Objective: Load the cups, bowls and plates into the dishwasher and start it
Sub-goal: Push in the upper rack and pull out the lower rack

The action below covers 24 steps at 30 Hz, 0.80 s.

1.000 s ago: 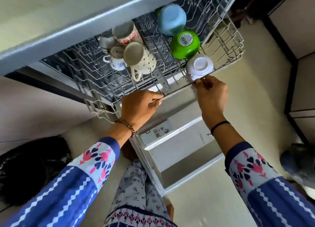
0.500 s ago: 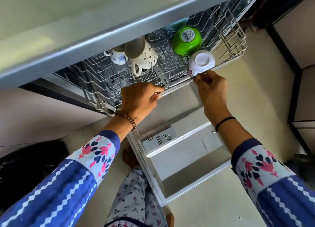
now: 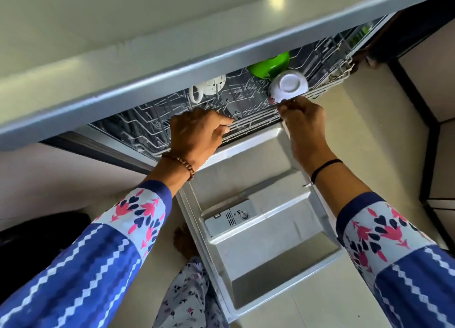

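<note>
Head view is showing the upper rack (image 3: 248, 120) sitting mostly under the counter edge (image 3: 172, 81), carrying a white bowl (image 3: 288, 87) upside down at its front rim, a green bowl (image 3: 269, 66) just behind it and a white mug (image 3: 209, 86) on its side further left. Left hand (image 3: 197, 135) is clenching the front wire of the rack, right hand (image 3: 304, 123) is pinching the same wire just beside the white bowl, both above the open door (image 3: 266, 229). Risk, as judged: an uneven or jerky shove is likely tipping the white bowl off the rim, or rattling the bowls together, or catching fingers (image 3: 225, 123) against the frame.
</note>
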{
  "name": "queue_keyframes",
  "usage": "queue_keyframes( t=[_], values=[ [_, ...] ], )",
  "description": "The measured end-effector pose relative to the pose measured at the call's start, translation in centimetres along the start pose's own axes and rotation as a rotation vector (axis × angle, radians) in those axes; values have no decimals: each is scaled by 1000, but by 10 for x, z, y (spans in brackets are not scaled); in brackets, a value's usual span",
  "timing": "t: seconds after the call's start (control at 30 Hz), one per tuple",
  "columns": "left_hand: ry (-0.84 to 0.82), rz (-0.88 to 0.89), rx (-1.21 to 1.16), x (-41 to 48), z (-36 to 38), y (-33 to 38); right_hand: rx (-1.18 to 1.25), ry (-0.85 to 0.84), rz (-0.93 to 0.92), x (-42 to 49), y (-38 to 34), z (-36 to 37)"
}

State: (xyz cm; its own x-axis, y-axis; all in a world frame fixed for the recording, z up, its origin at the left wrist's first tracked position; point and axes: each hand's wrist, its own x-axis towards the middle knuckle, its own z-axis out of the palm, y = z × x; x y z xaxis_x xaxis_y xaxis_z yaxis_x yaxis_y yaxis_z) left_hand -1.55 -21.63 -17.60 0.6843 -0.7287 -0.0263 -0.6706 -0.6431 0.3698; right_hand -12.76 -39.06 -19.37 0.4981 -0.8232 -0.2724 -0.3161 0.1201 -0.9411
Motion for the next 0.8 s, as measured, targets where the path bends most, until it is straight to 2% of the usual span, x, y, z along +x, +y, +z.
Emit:
queue_keyframes(
  t=[0.13, 0.27, 0.37, 0.43, 0.47, 0.53, 0.63, 0.7, 0.77, 0.8],
  values=[
    [49, -35, 2, 23, -8, -8, 122, -110, -50, 17, -13, 17],
    [82, -55, -20, 37, -12, -18, 95, -82, -39, 33, -16, 31],
    [146, -22, 27, 32, -7, -19, 182, -148, -75, 31, -4, 27],
    [178, -43, 43, 25, -2, -19, 258, -96, -67, 28, 6, 25],
    [240, 21, 72, 22, 2, -21, 299, -31, -45, 26, 8, 26],
    [371, 258, 107, 14, 15, -31, 410, 51, 11, 24, 19, 32],
    [467, 590, 91, 3, 47, -56, 369, 5, 64, 22, 51, 44],
    [429, 668, 86, -3, 71, -66, 217, -33, 93, 24, 77, 52],
    [281, 682, 80, -6, 98, -78, 43, -65, 116, 27, 100, 62],
    [169, 631, 78, -6, 111, -84, -37, -87, 111, 30, 109, 67]
  ],
)
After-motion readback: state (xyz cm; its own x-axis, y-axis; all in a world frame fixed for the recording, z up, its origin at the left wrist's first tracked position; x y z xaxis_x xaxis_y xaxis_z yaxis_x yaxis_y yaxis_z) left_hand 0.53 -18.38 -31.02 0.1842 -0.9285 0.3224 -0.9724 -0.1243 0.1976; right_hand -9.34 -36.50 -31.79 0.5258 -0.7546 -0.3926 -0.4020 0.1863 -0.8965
